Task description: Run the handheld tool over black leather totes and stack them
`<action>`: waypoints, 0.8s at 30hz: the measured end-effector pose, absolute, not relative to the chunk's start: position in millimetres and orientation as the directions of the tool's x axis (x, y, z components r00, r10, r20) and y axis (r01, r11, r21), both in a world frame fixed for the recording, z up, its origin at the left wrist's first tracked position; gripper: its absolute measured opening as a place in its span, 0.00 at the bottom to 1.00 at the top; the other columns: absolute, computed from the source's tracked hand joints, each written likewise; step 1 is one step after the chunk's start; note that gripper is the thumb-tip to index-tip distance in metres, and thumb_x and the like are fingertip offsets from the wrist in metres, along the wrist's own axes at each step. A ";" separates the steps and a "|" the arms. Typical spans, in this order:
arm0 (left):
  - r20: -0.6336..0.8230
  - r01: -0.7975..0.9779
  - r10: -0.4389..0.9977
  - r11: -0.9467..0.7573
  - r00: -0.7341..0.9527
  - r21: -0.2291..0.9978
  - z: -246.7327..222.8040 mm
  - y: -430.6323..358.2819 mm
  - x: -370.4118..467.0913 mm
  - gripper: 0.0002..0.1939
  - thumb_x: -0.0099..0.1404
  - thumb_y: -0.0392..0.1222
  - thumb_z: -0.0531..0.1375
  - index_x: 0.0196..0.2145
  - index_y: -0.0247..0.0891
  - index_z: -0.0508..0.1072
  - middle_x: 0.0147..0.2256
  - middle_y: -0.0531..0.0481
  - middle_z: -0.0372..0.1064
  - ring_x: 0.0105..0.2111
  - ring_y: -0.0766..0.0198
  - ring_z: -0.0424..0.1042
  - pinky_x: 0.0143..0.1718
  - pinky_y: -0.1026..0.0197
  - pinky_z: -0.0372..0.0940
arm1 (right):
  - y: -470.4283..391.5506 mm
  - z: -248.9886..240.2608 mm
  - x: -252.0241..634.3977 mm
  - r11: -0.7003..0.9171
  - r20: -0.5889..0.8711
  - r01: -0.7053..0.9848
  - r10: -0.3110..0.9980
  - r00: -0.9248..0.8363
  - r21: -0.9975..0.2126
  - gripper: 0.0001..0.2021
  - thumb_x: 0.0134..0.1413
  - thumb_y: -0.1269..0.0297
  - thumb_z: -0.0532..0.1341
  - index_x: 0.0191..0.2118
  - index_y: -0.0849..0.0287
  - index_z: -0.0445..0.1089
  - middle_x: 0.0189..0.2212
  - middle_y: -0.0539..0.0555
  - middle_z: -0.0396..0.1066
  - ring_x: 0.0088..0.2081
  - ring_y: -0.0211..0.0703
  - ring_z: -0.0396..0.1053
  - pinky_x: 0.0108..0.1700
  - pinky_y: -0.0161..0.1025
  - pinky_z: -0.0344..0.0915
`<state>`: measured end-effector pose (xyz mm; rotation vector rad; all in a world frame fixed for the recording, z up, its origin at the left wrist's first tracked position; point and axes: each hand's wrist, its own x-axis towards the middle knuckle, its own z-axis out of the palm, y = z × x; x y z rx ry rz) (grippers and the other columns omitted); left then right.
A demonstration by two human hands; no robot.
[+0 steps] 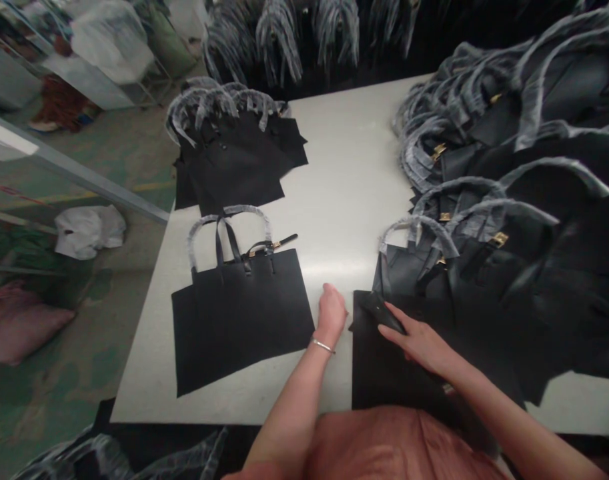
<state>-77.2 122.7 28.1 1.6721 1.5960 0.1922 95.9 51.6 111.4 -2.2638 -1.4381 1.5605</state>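
Note:
My left hand, with a silver bangle at the wrist, is closed above the white table between two groups of black pieces. Whatever its curled fingers may hold is hidden. To its left lies a flat black handbag panel with plastic-wrapped handles and a strap with gold-coloured hardware. My right hand is closed around a narrow black object, whose kind I cannot make out against the dark leather. Below that hand is a black panel at the table's near side.
Stacked handbag panels lie at the table's far left. A larger pile with wrapped handles and gold-coloured fittings covers the right side. More wrapped handles hang beyond the white table. A white sack lies on the floor.

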 end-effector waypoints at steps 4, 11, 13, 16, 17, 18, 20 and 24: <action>-0.244 0.704 0.905 -0.079 0.347 0.706 23.3 88.1 -93.7 0.10 0.73 0.41 0.47 0.40 0.38 0.66 0.35 0.47 0.68 0.37 0.61 0.70 0.42 0.59 0.66 | 50.4 110.8 100.8 -0.590 -0.728 0.616 0.684 0.038 -0.522 0.35 0.59 0.47 0.53 0.67 0.58 0.50 0.18 0.47 0.69 0.20 0.43 0.70 0.29 0.37 0.66; 0.002 0.602 0.790 -0.469 0.613 0.646 -7.7 33.7 -85.6 0.08 0.72 0.38 0.50 0.41 0.37 0.68 0.37 0.46 0.66 0.39 0.59 0.67 0.42 0.58 0.68 | 60.8 114.6 92.1 -0.567 -0.755 0.641 0.656 -0.029 -0.517 0.35 0.59 0.48 0.54 0.66 0.61 0.51 0.23 0.51 0.72 0.18 0.41 0.68 0.28 0.37 0.67; -0.001 0.623 0.788 -0.486 0.616 0.613 -11.2 33.8 -81.7 0.10 0.73 0.38 0.48 0.38 0.36 0.68 0.36 0.46 0.66 0.38 0.59 0.67 0.41 0.58 0.68 | 72.2 112.5 84.1 -0.559 -0.746 0.645 0.666 -0.026 -0.521 0.34 0.59 0.48 0.53 0.66 0.62 0.52 0.23 0.51 0.71 0.17 0.40 0.68 0.27 0.37 0.66; 0.013 0.620 0.781 -0.506 0.624 0.600 -11.0 36.2 -79.2 0.10 0.73 0.36 0.47 0.38 0.36 0.68 0.36 0.46 0.66 0.38 0.59 0.67 0.41 0.58 0.68 | 84.5 108.6 77.4 -0.561 -0.732 0.627 0.681 -0.021 -0.540 0.33 0.59 0.48 0.53 0.66 0.62 0.52 0.23 0.51 0.70 0.17 0.39 0.67 0.26 0.36 0.65; 0.016 0.619 0.780 -0.508 0.625 0.599 -10.2 36.5 -79.2 0.10 0.73 0.36 0.48 0.38 0.36 0.68 0.36 0.47 0.66 0.38 0.59 0.67 0.41 0.58 0.68 | 84.4 108.0 77.9 -0.568 -0.736 0.615 0.676 -0.029 -0.547 0.34 0.59 0.49 0.53 0.66 0.61 0.51 0.23 0.50 0.70 0.17 0.39 0.67 0.24 0.35 0.65; 0.018 0.620 0.781 -0.509 0.624 0.597 -9.3 36.6 -79.6 0.10 0.72 0.36 0.48 0.38 0.36 0.68 0.36 0.47 0.66 0.38 0.59 0.67 0.40 0.58 0.68 | 81.8 107.8 79.9 -0.581 -0.746 0.599 0.665 -0.043 -0.552 0.34 0.59 0.48 0.53 0.66 0.61 0.51 0.23 0.50 0.70 0.17 0.38 0.67 0.23 0.35 0.65; 0.022 0.625 0.784 -0.510 0.620 0.591 -7.8 36.1 -80.6 0.09 0.72 0.36 0.48 0.39 0.36 0.68 0.36 0.46 0.65 0.38 0.59 0.67 0.40 0.58 0.68 | 71.4 108.3 86.3 -0.609 -0.772 0.565 0.630 -0.083 -0.557 0.34 0.59 0.48 0.54 0.66 0.59 0.50 0.23 0.49 0.68 0.17 0.38 0.66 0.21 0.34 0.64; 0.038 0.624 0.788 -0.514 0.614 0.588 -6.7 35.0 -81.5 0.09 0.72 0.36 0.49 0.40 0.36 0.68 0.38 0.45 0.66 0.38 0.58 0.66 0.40 0.57 0.69 | 58.8 108.3 92.2 -0.672 -0.818 0.531 0.570 -0.076 -0.517 0.33 0.60 0.50 0.54 0.66 0.59 0.51 0.22 0.48 0.66 0.16 0.36 0.65 0.18 0.32 0.61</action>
